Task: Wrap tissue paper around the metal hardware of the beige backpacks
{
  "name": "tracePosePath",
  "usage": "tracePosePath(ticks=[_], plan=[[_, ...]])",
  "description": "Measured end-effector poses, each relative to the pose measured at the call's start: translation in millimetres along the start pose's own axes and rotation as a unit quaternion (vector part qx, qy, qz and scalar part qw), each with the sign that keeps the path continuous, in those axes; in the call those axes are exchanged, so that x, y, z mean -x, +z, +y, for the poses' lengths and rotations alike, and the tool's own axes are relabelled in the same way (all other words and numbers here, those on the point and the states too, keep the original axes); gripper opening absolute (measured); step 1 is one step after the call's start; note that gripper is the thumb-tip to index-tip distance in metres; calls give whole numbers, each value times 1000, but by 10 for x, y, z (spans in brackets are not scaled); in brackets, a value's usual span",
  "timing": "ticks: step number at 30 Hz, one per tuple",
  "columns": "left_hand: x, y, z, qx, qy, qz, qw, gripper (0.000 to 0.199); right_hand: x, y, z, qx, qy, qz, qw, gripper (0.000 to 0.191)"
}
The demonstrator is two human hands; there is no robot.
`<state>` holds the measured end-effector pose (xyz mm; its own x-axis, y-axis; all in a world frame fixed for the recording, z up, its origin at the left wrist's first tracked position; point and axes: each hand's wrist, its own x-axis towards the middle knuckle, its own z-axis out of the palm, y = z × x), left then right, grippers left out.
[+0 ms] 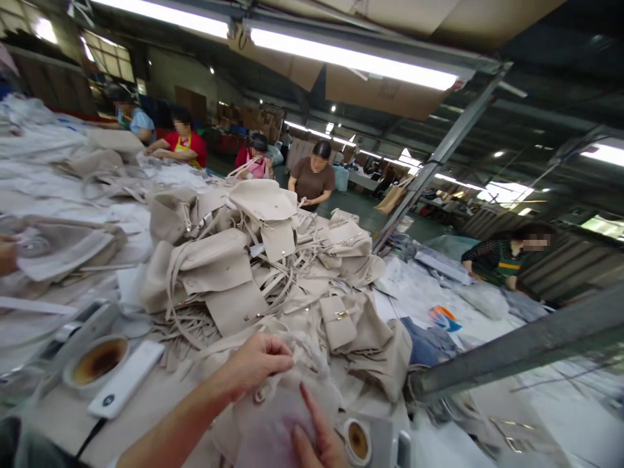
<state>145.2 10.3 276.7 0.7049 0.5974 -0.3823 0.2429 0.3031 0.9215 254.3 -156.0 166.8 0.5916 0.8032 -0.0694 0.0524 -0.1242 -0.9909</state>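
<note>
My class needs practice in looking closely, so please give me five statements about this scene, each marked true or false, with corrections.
1. A heap of beige bags lies in front of the person. True.
2. The person wears gloves on both hands. False: the left hand and the right hand are bare.
3. A white device with a black cable lies left of the person's left forearm. True.
4. The overhead tube lamps are unlit. False: the tube lamps are glowing.
5. The co-worker just beyond the heap wears a brown top. True.
</note>
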Motion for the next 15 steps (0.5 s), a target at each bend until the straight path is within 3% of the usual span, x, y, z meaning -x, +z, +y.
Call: tracePosePath(ticks=[3, 7, 11, 15], plan=[[-11, 44, -62, 30, 4, -17, 999, 20, -84, 178, 66, -137, 40, -3, 990, 83], [-43, 88, -285, 37, 57, 11, 998, 20, -105, 340, 147, -300, 101, -33, 948, 114], [-46, 134, -455, -9, 83, 58, 995, 19, -91, 353, 120, -260, 101, -16, 960, 104], [35, 194, -442, -142, 88, 113, 979, 8, -96, 368, 54, -221, 101, -19, 970, 102]])
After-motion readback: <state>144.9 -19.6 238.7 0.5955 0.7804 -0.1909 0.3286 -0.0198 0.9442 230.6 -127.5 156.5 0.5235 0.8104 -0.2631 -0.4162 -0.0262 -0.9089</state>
